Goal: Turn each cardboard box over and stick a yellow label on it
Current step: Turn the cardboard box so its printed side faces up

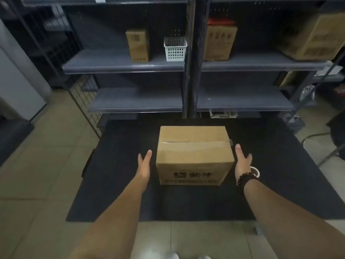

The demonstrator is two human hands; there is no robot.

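Note:
A brown cardboard box (194, 152) sits on a black floor mat (115, 184), its taped seam facing up and dark print on its near side. My left hand (144, 165) is flat and open just left of the box, a small gap away from it. My right hand (242, 161), with a dark bead bracelet on the wrist, is open at the box's right side, close to its edge. A whitish roll (255, 171) lies on the mat behind my right wrist, partly hidden. No yellow label shows on the box.
Dark metal shelves (130, 66) stand behind the mat, carrying a tall carton (138, 45), a white basket (175, 49), another carton (218, 43) and a big box (313, 38). A wire grid panel (84, 101) leans at the left. Tiled floor surrounds the mat.

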